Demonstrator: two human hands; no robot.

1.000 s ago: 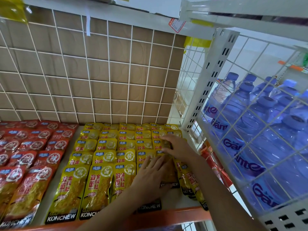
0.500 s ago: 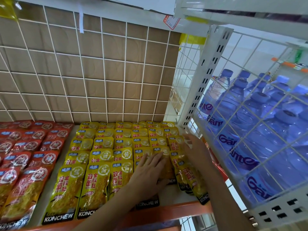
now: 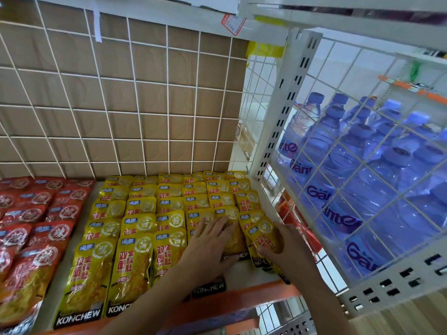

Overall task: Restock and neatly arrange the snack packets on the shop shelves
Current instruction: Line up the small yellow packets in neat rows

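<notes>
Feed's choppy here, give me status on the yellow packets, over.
Left hand flat on front yellow packets. Right hand grips rightmost packet. White upright close on its right.

Both forearms outstretched, left grip [image 3: 208, 243] flat and palm-down, right grip [image 3: 287, 247] curled around a yellow packet [image 3: 262, 236].

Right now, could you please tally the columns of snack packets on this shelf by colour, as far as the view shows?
Yellow packets: 6 columns
Red packets: 3 columns in view, the leftmost cut off by the frame's edge
Total: 9 columns in view
</notes>
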